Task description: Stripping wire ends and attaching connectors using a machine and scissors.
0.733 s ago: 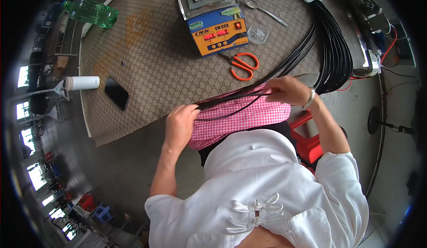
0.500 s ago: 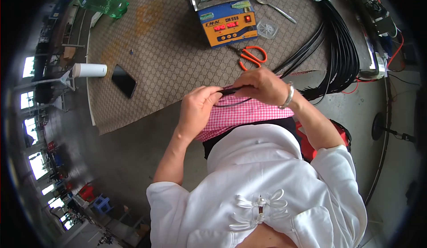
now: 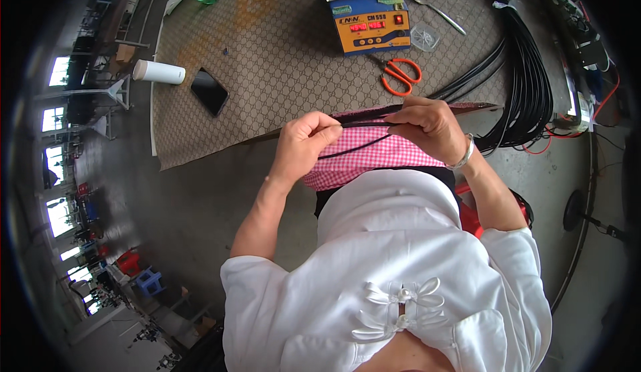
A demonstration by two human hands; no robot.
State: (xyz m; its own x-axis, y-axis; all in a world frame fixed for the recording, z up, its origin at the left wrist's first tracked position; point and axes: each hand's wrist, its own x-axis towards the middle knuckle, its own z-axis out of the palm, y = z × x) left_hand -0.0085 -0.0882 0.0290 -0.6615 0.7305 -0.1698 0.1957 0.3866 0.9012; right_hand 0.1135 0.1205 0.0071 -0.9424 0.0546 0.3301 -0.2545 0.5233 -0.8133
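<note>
Left hand [image 3: 304, 146]: grip closed, pinching the thin black cable [image 3: 364, 124].
Right hand [image 3: 431, 126]: grip closed on the same cable, apparently several strands.
Cable: stretched between both hands above the pink checked cloth [image 3: 380, 155], at the worktop [image 3: 280, 65] edge.
Nearby: orange scissors [image 3: 399, 75].

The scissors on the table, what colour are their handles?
Orange handles on the scissors, clearest in the head view.

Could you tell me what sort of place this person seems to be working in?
Probably a factory cable-assembly bench: a big bundle of black cables, a blue-and-orange bench unit with a digital readout, orange scissors, and both hands pinching a black cable.
</note>
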